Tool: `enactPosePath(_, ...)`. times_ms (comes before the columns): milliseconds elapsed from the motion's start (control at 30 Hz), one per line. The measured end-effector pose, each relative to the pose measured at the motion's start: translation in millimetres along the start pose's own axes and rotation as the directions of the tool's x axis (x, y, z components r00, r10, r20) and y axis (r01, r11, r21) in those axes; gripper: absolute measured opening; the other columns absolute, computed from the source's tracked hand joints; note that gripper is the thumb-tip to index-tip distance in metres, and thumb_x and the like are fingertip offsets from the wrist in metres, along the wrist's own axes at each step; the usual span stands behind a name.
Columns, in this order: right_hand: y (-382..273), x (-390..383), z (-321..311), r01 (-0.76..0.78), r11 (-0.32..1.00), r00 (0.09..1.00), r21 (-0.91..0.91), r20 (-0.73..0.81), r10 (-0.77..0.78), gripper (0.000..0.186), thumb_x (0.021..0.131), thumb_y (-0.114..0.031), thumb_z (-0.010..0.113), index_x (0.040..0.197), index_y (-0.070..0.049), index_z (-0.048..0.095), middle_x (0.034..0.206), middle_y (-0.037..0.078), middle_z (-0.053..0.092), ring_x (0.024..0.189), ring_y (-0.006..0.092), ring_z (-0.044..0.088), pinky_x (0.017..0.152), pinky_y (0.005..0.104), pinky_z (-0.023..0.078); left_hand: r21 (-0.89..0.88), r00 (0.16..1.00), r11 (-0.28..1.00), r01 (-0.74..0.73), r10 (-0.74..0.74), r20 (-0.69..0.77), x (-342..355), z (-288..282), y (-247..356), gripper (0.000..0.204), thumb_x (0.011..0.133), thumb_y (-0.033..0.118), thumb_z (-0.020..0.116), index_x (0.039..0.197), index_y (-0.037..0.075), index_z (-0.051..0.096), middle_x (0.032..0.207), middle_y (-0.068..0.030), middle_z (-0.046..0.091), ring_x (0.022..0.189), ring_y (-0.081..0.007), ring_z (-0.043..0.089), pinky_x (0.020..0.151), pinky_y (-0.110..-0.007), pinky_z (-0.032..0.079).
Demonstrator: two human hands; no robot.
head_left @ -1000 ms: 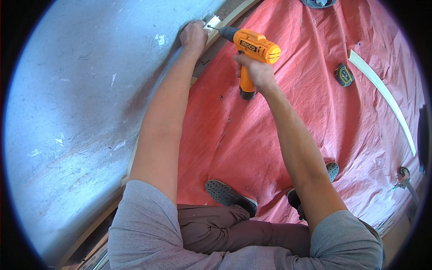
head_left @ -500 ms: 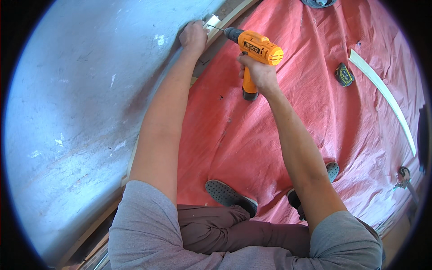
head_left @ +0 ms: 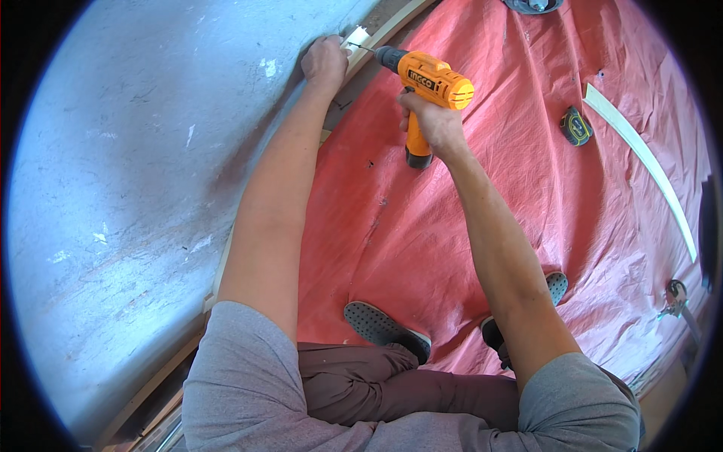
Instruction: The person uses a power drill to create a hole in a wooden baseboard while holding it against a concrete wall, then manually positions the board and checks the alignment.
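Observation:
My right hand [head_left: 438,124] is wrapped round the handle of an orange cordless drill [head_left: 433,75]. The drill points left, and its thin bit [head_left: 361,47] reaches the end of a short pale strip [head_left: 357,36] at the foot of the grey-blue wall. On that strip my left hand [head_left: 325,62] is closed, pressing it in place close beside the bit; its fingertips are partly hidden. Whether the bit has entered the strip is too small to tell. Under the strip and along the wall runs a light wooden rail [head_left: 392,25].
A wrinkled red tarp [head_left: 452,218] covers the floor. To the right lie a black and yellow tape measure [head_left: 576,126], a long pale strip [head_left: 646,157] and a metal-headed tool [head_left: 676,295]. A dark round container [head_left: 533,5] stands at the far edge. The bluish wall [head_left: 151,166] fills the left side.

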State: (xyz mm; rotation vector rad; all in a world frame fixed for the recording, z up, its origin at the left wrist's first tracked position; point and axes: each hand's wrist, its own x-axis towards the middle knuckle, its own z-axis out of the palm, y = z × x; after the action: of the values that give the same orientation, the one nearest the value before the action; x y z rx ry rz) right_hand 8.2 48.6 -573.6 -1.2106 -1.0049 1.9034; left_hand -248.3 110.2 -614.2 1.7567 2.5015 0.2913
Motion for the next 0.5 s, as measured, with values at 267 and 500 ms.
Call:
enactPosePath(267,-1.1,-0.2,0.0,0.012,1.0,1.0,0.012,0.016,-0.012,0.014,0.09,-0.013,0.072,0.099,-0.004,0.066,0.074,0.005,0.064,0.059,0.0173,0.064,0.058,0.0338,0.055,0.007,0.999,1.0,-0.026,0.026,-0.021,1.5,3.4,-5.4,0.035,0.092,0.034,0.078,0.12,0.012,0.077,0.118,-0.0162,0.075,0.11,-0.0393,0.071,0.094,-0.051,0.056)
enactPosePath(500,-3.0,1.4,0.2,0.018,1.0,1.0,-0.021,0.004,-0.018,0.014,0.089,-0.012,0.072,0.099,-0.003,0.066,0.074,0.005,0.064,0.059,0.0174,0.064,0.058,0.0339,0.055,0.016,0.999,1.0,-0.024,0.024,-0.028,2.4,4.3,-4.3,0.035,0.092,0.034,0.079,0.121,0.013,0.078,0.117,-0.0154,0.075,0.11,-0.0381,0.072,0.094,-0.051,0.056)
